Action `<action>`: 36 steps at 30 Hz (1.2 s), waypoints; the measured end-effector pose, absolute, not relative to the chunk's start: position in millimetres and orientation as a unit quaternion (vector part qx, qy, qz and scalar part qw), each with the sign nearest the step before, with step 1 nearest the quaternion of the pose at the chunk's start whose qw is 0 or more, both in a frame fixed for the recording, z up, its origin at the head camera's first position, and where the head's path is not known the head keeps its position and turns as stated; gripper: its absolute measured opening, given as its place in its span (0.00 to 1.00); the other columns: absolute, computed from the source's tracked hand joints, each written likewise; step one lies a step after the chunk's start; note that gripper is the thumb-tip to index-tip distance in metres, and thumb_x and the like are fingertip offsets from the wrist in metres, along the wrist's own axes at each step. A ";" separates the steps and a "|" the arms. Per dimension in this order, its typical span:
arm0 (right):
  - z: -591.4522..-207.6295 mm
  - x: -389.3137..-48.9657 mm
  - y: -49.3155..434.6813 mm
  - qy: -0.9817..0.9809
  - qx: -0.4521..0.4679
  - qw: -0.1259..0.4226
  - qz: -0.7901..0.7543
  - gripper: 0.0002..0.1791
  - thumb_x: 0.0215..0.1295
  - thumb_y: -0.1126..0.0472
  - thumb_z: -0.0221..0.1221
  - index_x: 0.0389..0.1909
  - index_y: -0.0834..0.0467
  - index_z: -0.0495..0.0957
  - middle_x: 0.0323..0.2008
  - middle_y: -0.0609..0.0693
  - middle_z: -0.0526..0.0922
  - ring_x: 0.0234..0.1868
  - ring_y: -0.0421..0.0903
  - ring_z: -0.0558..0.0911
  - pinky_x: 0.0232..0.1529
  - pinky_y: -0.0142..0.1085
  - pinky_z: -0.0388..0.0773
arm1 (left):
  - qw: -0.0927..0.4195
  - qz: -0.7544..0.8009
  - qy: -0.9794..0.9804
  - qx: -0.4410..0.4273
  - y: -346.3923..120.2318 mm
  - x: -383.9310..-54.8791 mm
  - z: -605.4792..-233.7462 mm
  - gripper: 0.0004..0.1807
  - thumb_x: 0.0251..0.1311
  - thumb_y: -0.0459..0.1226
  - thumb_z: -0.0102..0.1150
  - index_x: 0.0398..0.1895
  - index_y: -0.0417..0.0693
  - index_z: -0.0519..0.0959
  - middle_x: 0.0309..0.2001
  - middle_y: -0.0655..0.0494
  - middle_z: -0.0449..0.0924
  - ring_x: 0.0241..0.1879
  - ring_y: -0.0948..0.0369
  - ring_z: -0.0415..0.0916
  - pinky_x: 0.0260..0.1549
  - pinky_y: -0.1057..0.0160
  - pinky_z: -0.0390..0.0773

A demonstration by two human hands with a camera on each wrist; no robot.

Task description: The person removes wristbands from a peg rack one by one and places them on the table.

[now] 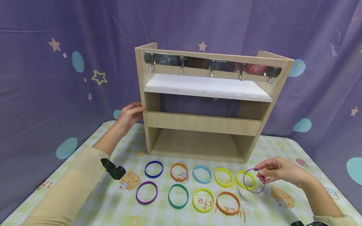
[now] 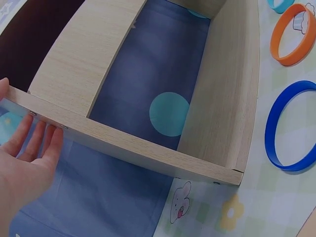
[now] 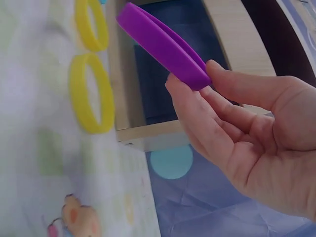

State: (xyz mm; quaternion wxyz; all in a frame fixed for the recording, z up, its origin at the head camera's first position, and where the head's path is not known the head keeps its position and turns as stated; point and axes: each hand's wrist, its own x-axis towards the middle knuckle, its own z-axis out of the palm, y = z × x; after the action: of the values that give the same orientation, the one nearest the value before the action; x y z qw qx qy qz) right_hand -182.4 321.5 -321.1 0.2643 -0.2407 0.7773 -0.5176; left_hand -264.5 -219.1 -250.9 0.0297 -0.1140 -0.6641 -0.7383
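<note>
A purple silicone wristband (image 1: 259, 189) is pinched between the thumb and fingers of my right hand (image 1: 278, 171). In the right wrist view the wristband (image 3: 163, 44) tilts up from the fingertips, held above the table. My left hand (image 1: 128, 117) touches the outer left side of a small wooden shelf (image 1: 203, 123); in the left wrist view its fingers (image 2: 52, 145) are fairly straight against the panel. Along the shelf's upper front runs a metal strip (image 1: 195, 62) with several hooks (image 1: 212, 69), with no wristband hanging on them.
Two rows of wristbands lie before the shelf, among them a blue one (image 1: 145, 174), a green one (image 1: 169, 201), another purple one (image 1: 137, 197) and a yellow one (image 1: 237, 180) beneath the right hand. A checked cloth (image 1: 107, 201) covers the table; a purple curtain (image 1: 85, 37) hangs behind.
</note>
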 end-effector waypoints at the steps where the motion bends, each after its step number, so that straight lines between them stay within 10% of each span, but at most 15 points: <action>1: -322.8 -182.1 320.4 0.781 -0.240 0.267 -0.511 0.20 0.72 0.66 0.49 0.54 0.82 0.67 0.39 0.44 0.86 0.41 0.40 0.85 0.43 0.36 0.85 | 0.031 -0.738 -0.664 -0.113 -219.9 -263.8 -250.8 0.08 0.67 0.35 0.49 0.48 0.48 0.71 0.38 0.68 0.79 0.40 0.69 0.76 0.46 0.75 0.76; 27: -353.1 -164.4 301.8 0.803 -0.238 0.315 -0.446 0.15 0.67 0.64 0.56 0.44 0.75 0.78 0.35 0.56 0.85 0.34 0.39 0.84 0.34 0.34 0.86 | 0.035 -0.734 -0.671 -0.102 -228.0 -258.7 -251.1 0.09 0.68 0.37 0.49 0.49 0.47 0.70 0.38 0.69 0.78 0.41 0.70 0.75 0.47 0.74 0.74; 36: -334.0 -166.4 310.1 0.844 -0.215 0.277 -0.405 0.19 0.69 0.60 0.55 0.47 0.74 0.78 0.37 0.61 0.84 0.35 0.43 0.85 0.36 0.39 0.86 | 0.038 -0.699 -0.708 -0.099 -236.4 -256.7 -252.4 0.20 0.69 0.41 0.50 0.60 0.42 0.67 0.44 0.70 0.75 0.45 0.72 0.75 0.66 0.60 0.67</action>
State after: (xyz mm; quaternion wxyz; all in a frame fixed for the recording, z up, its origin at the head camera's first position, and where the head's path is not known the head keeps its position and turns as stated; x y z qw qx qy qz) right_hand -166.4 310.1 -334.0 0.2774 -0.2146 0.8444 -0.4049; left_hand -256.7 -236.4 -252.4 0.0381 -0.0986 -0.7077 -0.6986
